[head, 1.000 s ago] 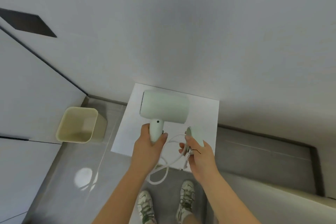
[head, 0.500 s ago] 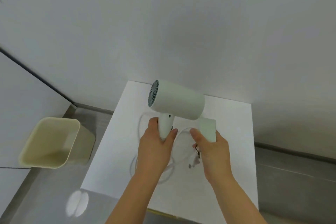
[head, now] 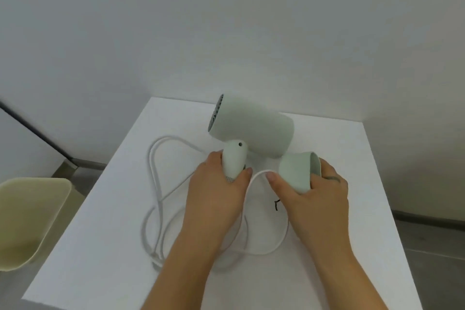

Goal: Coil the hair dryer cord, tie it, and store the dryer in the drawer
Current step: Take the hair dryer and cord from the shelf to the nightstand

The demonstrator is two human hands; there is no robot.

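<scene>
dryer (head: 254, 128) shell was smooth matt plastic, pale green, no glare. nozzle (head: 295, 172) was the same matt plastic. cord (head: 151, 161) had a smooth white rubbery-looking jacket, slight sheen. surface (head: 364, 196) was matt white, finish faintly grainy. bin (head: 30, 214) was smooth cream plastic, semi-matt. wall (head: 226, 20) was flat matt paint, no texture. floor (head: 432, 239) looked like smooth grey tile.

I am lowering the hair dryer (head: 254, 131) with my left hand (head: 214, 196), bringing it closer to the white table (head: 364, 209) and turning its grille end into sight. The cord (head: 151, 158), dangling toward the floor a second ago, is now lying in loose loops on the tabletop. My right hand (head: 319, 204) is tipping the nozzle (head: 294, 173) sideways.
</scene>
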